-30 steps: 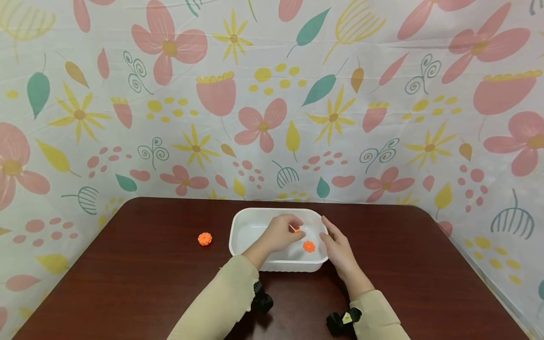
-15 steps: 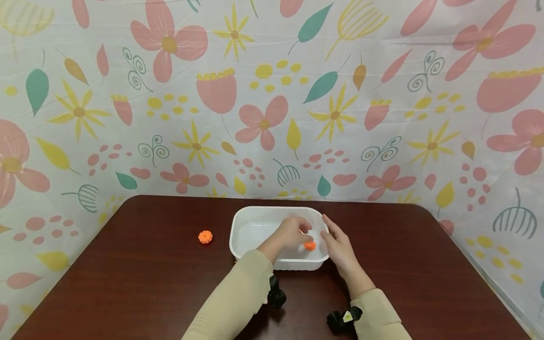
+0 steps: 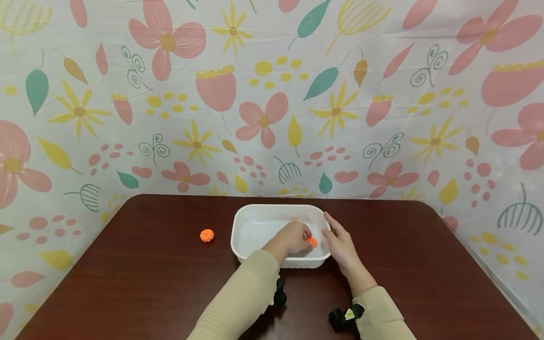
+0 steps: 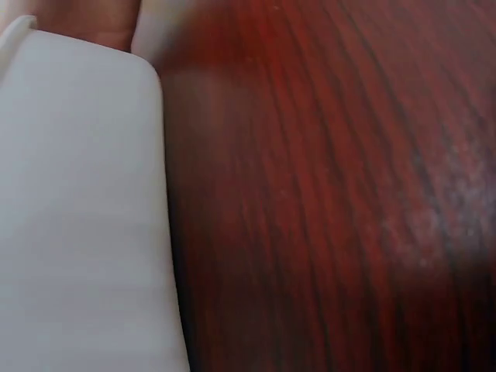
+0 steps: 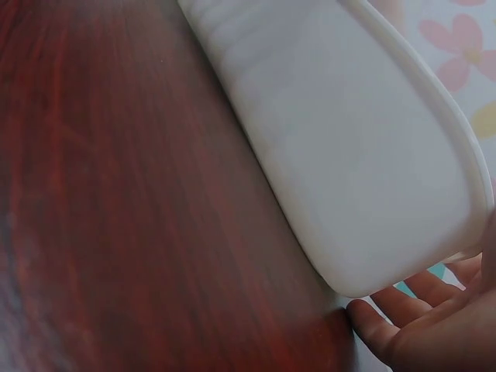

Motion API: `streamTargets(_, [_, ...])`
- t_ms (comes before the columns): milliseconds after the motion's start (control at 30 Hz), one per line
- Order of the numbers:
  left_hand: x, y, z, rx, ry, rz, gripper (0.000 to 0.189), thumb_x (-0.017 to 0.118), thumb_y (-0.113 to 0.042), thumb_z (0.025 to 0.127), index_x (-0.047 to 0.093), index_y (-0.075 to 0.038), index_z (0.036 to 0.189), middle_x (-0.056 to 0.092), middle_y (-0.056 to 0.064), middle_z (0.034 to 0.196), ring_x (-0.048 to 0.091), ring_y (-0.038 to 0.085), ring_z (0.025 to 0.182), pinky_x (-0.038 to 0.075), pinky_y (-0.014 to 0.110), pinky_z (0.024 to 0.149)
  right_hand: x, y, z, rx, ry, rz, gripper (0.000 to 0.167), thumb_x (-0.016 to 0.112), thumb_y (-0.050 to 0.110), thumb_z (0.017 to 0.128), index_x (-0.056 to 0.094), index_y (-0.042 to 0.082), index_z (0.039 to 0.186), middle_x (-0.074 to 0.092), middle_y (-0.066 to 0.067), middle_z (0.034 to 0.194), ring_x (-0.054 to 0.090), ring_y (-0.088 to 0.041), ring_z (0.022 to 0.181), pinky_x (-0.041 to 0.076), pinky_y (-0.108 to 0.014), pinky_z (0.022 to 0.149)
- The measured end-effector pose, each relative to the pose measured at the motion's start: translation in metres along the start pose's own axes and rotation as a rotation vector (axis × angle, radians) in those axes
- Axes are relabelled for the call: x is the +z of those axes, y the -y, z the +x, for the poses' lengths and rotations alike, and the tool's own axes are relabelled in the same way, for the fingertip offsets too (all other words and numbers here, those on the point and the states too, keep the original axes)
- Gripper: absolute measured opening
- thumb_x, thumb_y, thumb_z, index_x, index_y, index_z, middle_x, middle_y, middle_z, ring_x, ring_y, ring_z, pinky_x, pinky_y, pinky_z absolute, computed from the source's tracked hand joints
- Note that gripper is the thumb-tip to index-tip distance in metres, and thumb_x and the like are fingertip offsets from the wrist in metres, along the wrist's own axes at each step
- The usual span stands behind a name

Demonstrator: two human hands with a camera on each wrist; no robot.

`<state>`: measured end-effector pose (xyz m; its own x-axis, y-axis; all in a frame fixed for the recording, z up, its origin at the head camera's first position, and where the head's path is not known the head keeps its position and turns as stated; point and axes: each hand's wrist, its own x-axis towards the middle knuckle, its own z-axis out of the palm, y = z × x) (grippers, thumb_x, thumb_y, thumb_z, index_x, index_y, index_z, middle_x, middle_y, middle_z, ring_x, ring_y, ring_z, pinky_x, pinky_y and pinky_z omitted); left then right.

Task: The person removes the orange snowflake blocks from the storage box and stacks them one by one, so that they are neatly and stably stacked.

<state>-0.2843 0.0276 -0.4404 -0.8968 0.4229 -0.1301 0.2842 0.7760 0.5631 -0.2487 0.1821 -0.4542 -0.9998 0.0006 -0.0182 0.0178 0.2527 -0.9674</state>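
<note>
A white plastic tub (image 3: 259, 231) sits on the table in the head view. My left hand (image 3: 293, 237) reaches down inside it, fingers curled at an orange flower-shaped disc (image 3: 312, 242) near the tub's right end. Part of the disc is covered by the fingertips. At that end my right hand (image 3: 342, 249) holds the tub, thumb at the rim and fingers along the outside. The right wrist view has the tub's end wall (image 5: 364, 155) with fingers (image 5: 376, 329) against its corner. Only the tub's outer side (image 4: 85, 194) and bare table fill most of the left wrist view.
Another orange piece (image 3: 207, 235), scalloped like a flower, lies on the dark wooden table (image 3: 140, 274) left of the tub. A flower-printed cloth (image 3: 263, 71) hangs right behind the table's back edge. Black cameras (image 3: 344, 318) are strapped at the wrists.
My left hand, earlier pinching an orange disc above the tub floor, has moved right and down to where another orange disc lay. The right hand stays at the tub's end.
</note>
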Motion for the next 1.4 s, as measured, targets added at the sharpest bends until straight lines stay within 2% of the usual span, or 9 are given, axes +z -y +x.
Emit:
streamTargets(100, [0.001,-0.002,0.002,0.009,0.006,0.048,0.027,0.075,-0.024,0.081,0.068,-0.012,0.104,0.067,-0.006,0.091,0.053,0.007,0.079,0.046,0.020,0.078,-0.002,0.001,0.001,0.002,0.003,0.000,0.051,0.042,0.014,0.100,0.029,0.015,0.149,0.027,-0.010,0.155,0.029,-0.025,0.139,0.032,-0.040,0.109])
streamTargets(233, [0.000,-0.004,0.002,0.001,0.021,0.047,0.024,0.075,-0.021,0.081,0.067,-0.012,0.102,0.065,-0.006,0.088,0.052,0.008,0.076,0.045,0.020,0.075,-0.002,0.002,0.000,0.010,0.001,0.002,0.051,0.041,0.015,0.100,0.030,0.016,0.149,0.027,-0.009,0.155,0.028,-0.024,0.139,0.032,-0.040,0.110])
streamTargets(433, [-0.002,-0.004,-0.003,-0.006,0.043,0.004,0.024,0.075,-0.017,0.080,0.063,-0.010,0.099,0.059,-0.004,0.081,0.050,0.009,0.071,0.043,0.020,0.068,-0.003,0.002,-0.001,0.007,-0.003,0.003,0.050,0.042,0.014,0.100,0.030,0.015,0.149,0.026,-0.011,0.155,0.025,-0.027,0.141,0.029,-0.045,0.112])
streamTargets(733, [-0.007,-0.001,-0.007,-0.026,-0.004,-0.081,0.020,0.073,-0.012,0.081,0.054,-0.011,0.089,0.052,-0.002,0.077,0.047,0.011,0.071,0.039,0.020,0.065,0.000,0.003,-0.002,-0.023,-0.009,0.001,0.050,0.043,0.013,0.099,0.032,0.015,0.148,0.030,-0.009,0.154,0.029,-0.022,0.139,0.030,-0.042,0.110])
streamTargets(933, [-0.010,0.000,-0.007,-0.016,-0.027,-0.099,0.013,0.066,-0.004,0.083,0.056,-0.010,0.087,0.053,-0.001,0.077,0.047,0.011,0.070,0.040,0.019,0.063,0.001,0.003,-0.001,-0.041,-0.007,0.020,0.050,0.043,0.012,0.099,0.032,0.013,0.148,0.028,-0.010,0.154,0.026,-0.024,0.140,0.028,-0.044,0.111])
streamTargets(1167, [-0.010,0.003,-0.005,-0.030,-0.024,-0.157,0.008,0.063,-0.006,0.085,0.060,-0.012,0.088,0.057,-0.001,0.080,0.050,0.011,0.071,0.042,0.020,0.063,0.001,0.001,-0.001,-0.008,-0.016,0.014,0.049,0.042,0.012,0.099,0.033,0.013,0.148,0.029,-0.010,0.154,0.028,-0.026,0.140,0.031,-0.044,0.110])
streamTargets(1400, [-0.014,0.002,-0.008,-0.016,-0.031,-0.211,0.009,0.061,-0.002,0.084,0.063,-0.010,0.088,0.057,0.001,0.081,0.050,0.011,0.071,0.043,0.020,0.061,0.001,-0.001,-0.001,0.001,-0.015,0.014,0.050,0.042,0.013,0.099,0.031,0.014,0.148,0.028,-0.012,0.154,0.030,-0.027,0.138,0.034,-0.045,0.108])
